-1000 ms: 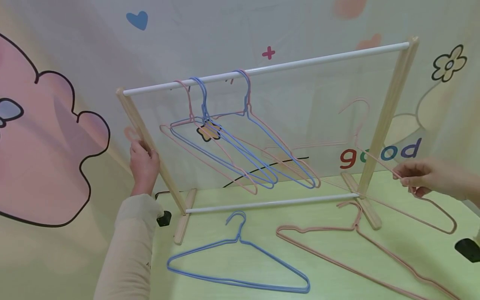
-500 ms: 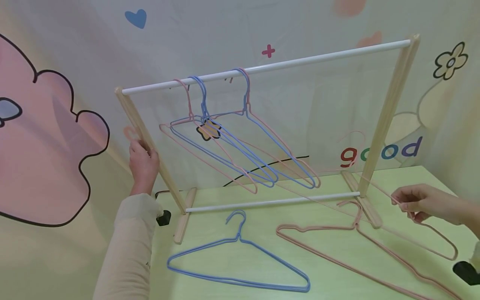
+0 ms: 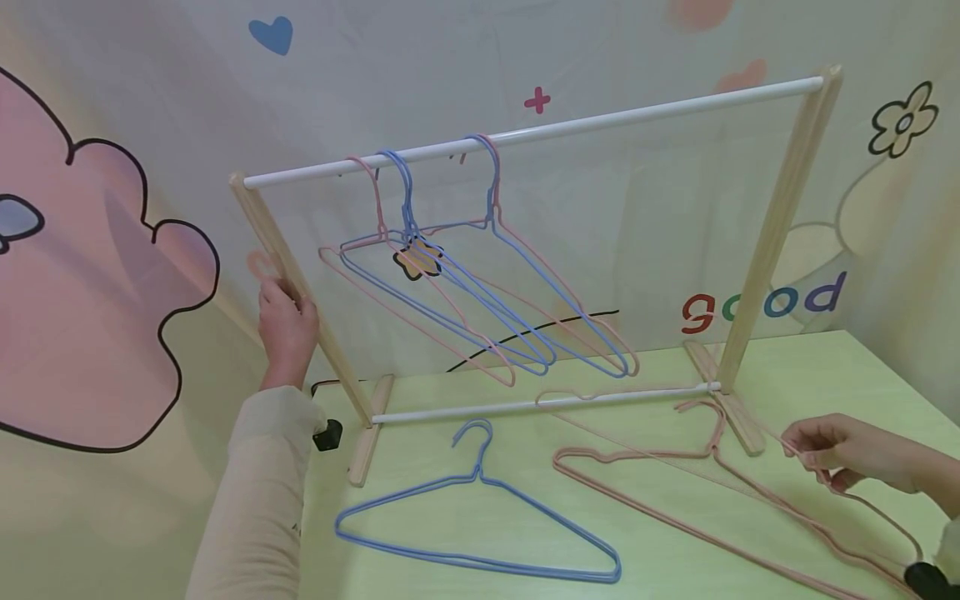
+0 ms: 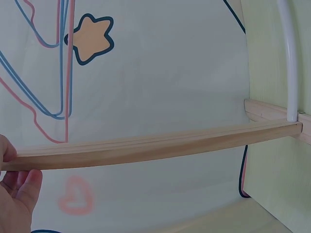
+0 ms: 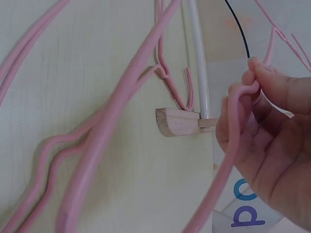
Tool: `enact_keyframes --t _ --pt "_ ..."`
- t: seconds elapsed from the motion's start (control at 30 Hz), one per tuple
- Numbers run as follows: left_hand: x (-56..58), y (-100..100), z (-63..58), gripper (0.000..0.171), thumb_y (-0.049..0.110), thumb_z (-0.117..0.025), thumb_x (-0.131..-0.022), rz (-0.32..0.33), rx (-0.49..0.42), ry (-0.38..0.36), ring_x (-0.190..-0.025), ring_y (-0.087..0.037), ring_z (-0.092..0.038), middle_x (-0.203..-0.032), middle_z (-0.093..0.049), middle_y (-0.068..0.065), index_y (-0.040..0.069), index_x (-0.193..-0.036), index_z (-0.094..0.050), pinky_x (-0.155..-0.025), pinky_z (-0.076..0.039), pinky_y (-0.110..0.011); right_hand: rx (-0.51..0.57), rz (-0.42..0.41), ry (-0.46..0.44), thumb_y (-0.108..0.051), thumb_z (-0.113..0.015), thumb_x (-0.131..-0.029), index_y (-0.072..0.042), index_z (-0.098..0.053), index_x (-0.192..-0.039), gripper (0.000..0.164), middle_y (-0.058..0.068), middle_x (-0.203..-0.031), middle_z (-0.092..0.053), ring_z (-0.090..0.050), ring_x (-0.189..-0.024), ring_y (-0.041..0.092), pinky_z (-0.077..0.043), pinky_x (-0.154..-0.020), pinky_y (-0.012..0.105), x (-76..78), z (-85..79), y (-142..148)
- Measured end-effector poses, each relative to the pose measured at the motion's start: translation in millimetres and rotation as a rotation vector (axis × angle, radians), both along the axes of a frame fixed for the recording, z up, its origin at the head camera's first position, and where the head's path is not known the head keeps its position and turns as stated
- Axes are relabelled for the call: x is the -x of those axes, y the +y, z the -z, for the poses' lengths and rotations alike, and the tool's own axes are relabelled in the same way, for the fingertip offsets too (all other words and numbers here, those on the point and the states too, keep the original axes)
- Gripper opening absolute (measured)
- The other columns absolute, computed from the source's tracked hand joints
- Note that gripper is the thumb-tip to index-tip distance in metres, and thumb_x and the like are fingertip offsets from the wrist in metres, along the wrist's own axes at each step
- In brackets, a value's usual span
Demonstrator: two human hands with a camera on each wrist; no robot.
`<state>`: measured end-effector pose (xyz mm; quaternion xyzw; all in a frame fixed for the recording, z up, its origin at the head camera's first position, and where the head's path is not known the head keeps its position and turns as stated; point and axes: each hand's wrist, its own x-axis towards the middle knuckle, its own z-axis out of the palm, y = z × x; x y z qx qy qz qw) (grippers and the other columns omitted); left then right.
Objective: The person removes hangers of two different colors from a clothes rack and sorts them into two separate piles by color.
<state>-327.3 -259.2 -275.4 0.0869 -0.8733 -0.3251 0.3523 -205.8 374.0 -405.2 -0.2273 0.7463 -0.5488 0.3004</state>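
Observation:
My left hand [image 3: 288,333] grips the left wooden post [image 3: 342,375] of a small hanger rack; in the left wrist view, the thumb and fingers of my left hand [image 4: 19,194] close on that post [image 4: 146,144] from both sides. My right hand [image 3: 855,457] pinches a pink wire hanger [image 5: 233,133] by its shoulder, low over the table's right side. Its long thin wire overlaps the pink hangers [image 3: 712,450] lying on the table. Blue hangers [image 3: 478,473] lie stacked to their left. Pink and blue hangers [image 3: 408,200] hang from the white top rail [image 3: 637,118].
A white lower rail [image 3: 525,407] joins the rack's wooden feet [image 3: 738,417] on the pale green table [image 3: 810,367]. Behind stands a printed curtain [image 3: 637,217] with hearts, flowers and lettering. The hanging hangers bunch on the rail's left half.
My right hand has come down toward the table with the pink hanger, whose hook has dropped from beside the right post. My left hand stays on the left post.

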Motion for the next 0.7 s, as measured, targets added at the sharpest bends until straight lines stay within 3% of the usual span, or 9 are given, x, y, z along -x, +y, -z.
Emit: enact_keyframes --t 0.17,0.43,0.7 --pt "0.7 0 -0.3 0.025 0.014 -0.041 -0.087 0.001 0.001 0.003 -0.090 -0.037 -0.046 -0.103 -0.044 -0.021 -0.001 -0.107 -0.036 -0.082 -0.037 -0.046 0.010 -0.006 -0.058 -0.005 -0.037 -0.091 -0.004 -0.051 -0.096 0.014 -0.010 -0.071 -0.048 -0.047 -0.058 0.003 -0.041 -0.048 0.020 -2.8 10.1 1" --pt "2.7 1 -1.4 0.025 0.013 -0.041 -0.087 0.004 0.000 -0.003 -0.090 -0.036 -0.046 -0.104 -0.044 -0.020 -0.001 -0.108 -0.036 -0.082 -0.038 -0.046 0.003 -0.006 -0.101 -0.003 -0.037 -0.091 0.013 -0.040 -0.097 0.017 -0.010 -0.069 -0.044 -0.041 -0.056 0.002 -0.034 -0.045 0.020 -9.5 30.8 5" --pt "4.2 1 -1.3 0.026 0.014 -0.041 -0.087 0.007 -0.002 0.004 -0.091 -0.037 -0.047 -0.104 -0.045 -0.021 -0.001 -0.108 -0.037 -0.082 -0.039 -0.046 -0.044 0.024 -0.146 -0.004 -0.041 -0.088 0.015 -0.037 -0.102 0.024 -0.010 -0.070 -0.045 -0.042 -0.058 0.002 -0.036 -0.049 0.019 -13.0 42.4 8"
